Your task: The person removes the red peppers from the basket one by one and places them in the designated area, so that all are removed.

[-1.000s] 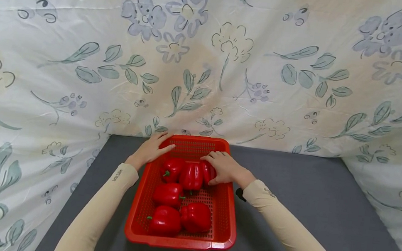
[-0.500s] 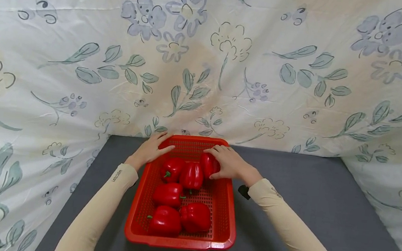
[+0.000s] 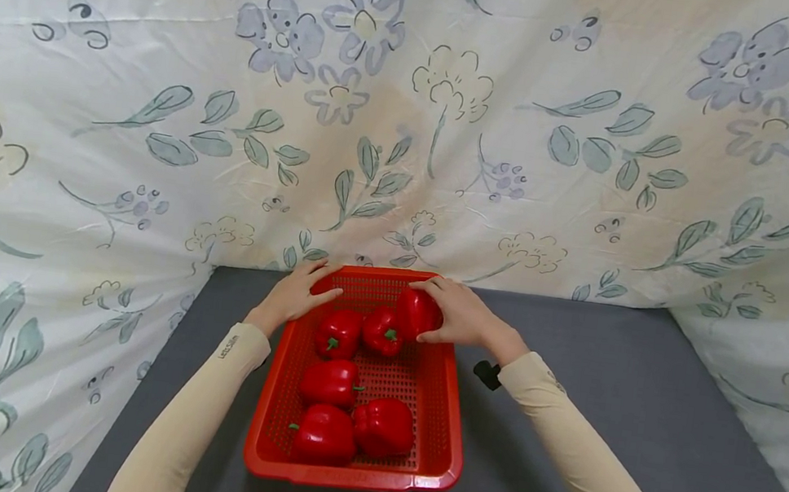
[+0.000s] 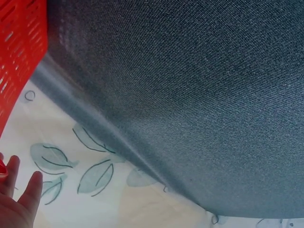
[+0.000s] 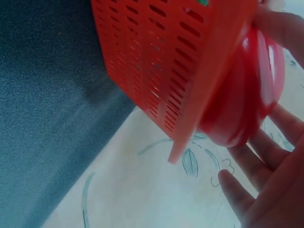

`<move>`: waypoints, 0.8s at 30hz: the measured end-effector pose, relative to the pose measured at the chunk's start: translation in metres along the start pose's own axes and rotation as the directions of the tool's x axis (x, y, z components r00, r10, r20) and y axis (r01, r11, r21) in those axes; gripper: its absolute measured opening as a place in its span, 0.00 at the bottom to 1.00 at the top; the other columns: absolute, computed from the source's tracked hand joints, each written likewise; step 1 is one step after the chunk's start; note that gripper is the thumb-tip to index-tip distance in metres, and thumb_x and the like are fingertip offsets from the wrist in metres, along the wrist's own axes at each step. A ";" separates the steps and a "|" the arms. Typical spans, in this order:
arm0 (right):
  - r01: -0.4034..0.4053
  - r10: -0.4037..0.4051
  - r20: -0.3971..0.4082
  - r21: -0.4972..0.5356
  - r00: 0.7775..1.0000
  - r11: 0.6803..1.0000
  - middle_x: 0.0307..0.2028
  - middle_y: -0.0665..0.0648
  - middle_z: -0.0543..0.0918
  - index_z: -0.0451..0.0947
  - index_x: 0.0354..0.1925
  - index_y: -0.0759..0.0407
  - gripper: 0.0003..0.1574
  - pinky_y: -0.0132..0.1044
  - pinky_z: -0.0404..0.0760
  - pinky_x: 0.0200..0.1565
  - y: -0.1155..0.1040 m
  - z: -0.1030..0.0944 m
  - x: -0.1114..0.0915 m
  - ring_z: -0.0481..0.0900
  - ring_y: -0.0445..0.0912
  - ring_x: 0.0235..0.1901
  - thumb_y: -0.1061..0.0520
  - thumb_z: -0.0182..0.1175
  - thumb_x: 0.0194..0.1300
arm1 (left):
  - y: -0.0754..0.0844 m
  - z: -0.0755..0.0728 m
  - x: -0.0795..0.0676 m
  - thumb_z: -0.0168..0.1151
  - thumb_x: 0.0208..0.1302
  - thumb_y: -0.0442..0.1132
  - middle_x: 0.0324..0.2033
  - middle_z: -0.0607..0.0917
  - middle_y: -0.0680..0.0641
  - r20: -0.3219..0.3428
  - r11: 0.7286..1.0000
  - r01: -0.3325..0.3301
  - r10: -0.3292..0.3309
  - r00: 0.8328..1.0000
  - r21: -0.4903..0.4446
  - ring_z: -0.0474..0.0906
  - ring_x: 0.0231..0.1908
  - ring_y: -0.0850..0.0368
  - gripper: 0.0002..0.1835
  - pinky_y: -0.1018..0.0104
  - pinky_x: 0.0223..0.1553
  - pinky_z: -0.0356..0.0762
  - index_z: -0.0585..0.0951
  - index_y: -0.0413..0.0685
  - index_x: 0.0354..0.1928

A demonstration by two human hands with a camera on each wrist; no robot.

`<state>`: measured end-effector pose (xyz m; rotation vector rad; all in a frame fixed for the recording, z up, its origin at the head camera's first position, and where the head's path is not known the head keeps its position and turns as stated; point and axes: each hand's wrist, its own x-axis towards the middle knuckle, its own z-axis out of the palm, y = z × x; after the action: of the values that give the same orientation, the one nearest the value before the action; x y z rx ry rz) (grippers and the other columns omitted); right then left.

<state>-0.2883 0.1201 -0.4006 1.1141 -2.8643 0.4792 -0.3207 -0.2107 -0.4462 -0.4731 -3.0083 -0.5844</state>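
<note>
A red bell pepper [image 3: 418, 315] is in the grip of my right hand [image 3: 463, 316], at the far right corner of a red plastic basket [image 3: 447, 417]. In the right wrist view the held bell pepper [image 5: 251, 90] shows beside the basket rim, with the fingers and thumb around it. My left hand [image 3: 292, 297] rests at the basket's far left rim, its thumb reaching over the inside. Its fingers look extended in the left wrist view, where only part of the left hand [image 4: 16, 204] shows. Next to the held pepper lies another bell pepper [image 3: 382, 332], green stem facing the head camera.
Several more red bell peppers, such as the front left pepper [image 3: 325, 436] and the front right pepper [image 3: 384, 427], lie in the basket. Beneath it is a dark grey tabletop [image 3: 570, 382]. A floral cloth [image 3: 410, 117] hangs behind and at both sides.
My right hand has raised the bell pepper and shifted it slightly right and away. The neighbouring pepper has tipped so that its stem shows. My left hand has stayed put.
</note>
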 end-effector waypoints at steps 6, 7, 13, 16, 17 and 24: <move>-0.002 0.005 -0.053 0.046 0.999 0.999 0.59 0.54 0.70 0.63 0.65 0.48 0.51 0.46 0.79 0.47 0.002 -0.005 -0.004 0.70 0.49 0.52 0.41 0.71 0.44 | 0.000 0.000 0.000 0.46 0.60 0.68 0.70 0.57 0.47 -0.006 1.000 -0.011 0.011 1.000 -0.006 0.52 0.68 0.45 0.36 0.39 0.63 0.55 0.60 0.64 0.69; -0.002 0.005 -0.062 0.052 0.998 0.999 0.59 0.54 0.70 0.63 0.65 0.48 0.51 0.46 0.79 0.47 0.002 -0.006 -0.005 0.70 0.49 0.52 0.41 0.71 0.44 | 0.000 0.000 0.000 0.46 0.60 0.68 0.69 0.57 0.47 -0.009 1.000 -0.012 0.012 1.000 -0.007 0.52 0.68 0.45 0.36 0.39 0.63 0.55 0.61 0.64 0.69; 0.023 -0.014 -0.115 0.077 0.993 0.997 0.59 0.54 0.70 0.60 0.67 0.49 0.53 0.46 0.79 0.47 0.003 -0.012 -0.011 0.71 0.48 0.52 0.41 0.71 0.45 | -0.001 0.002 0.000 0.46 0.60 0.68 0.70 0.57 0.48 -0.009 1.000 -0.001 0.001 1.000 0.005 0.52 0.68 0.45 0.36 0.39 0.63 0.55 0.61 0.66 0.69; 0.024 -0.013 -0.132 0.084 0.991 0.996 0.58 0.53 0.71 0.59 0.67 0.46 0.55 0.45 0.80 0.46 0.003 -0.015 -0.015 0.71 0.47 0.51 0.40 0.71 0.44 | -0.001 0.002 0.000 0.47 0.59 0.68 0.70 0.57 0.48 -0.004 1.000 0.009 -0.009 1.000 0.003 0.52 0.68 0.45 0.36 0.38 0.62 0.55 0.61 0.67 0.69; 0.025 -0.013 -0.137 0.092 0.990 0.995 0.58 0.52 0.71 0.59 0.67 0.46 0.54 0.45 0.80 0.46 0.003 -0.017 -0.016 0.71 0.47 0.50 0.40 0.71 0.44 | -0.001 0.002 0.000 0.47 0.59 0.68 0.70 0.57 0.48 -0.004 1.000 0.011 -0.011 1.000 0.000 0.52 0.68 0.45 0.36 0.38 0.62 0.55 0.61 0.67 0.68; 0.006 0.013 -0.151 0.125 0.988 0.992 0.57 0.52 0.69 0.60 0.67 0.45 0.53 0.43 0.80 0.45 0.007 -0.026 -0.025 0.70 0.46 0.51 0.42 0.71 0.45 | 0.001 0.001 0.001 0.45 0.59 0.69 0.70 0.57 0.48 -0.007 1.000 0.010 -0.010 1.000 -0.004 0.51 0.69 0.46 0.36 0.38 0.63 0.55 0.61 0.67 0.68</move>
<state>-0.2761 0.1494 -0.3808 1.0388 -2.7380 0.7193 -0.3210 -0.2096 -0.4470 -0.4551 -3.0049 -0.5910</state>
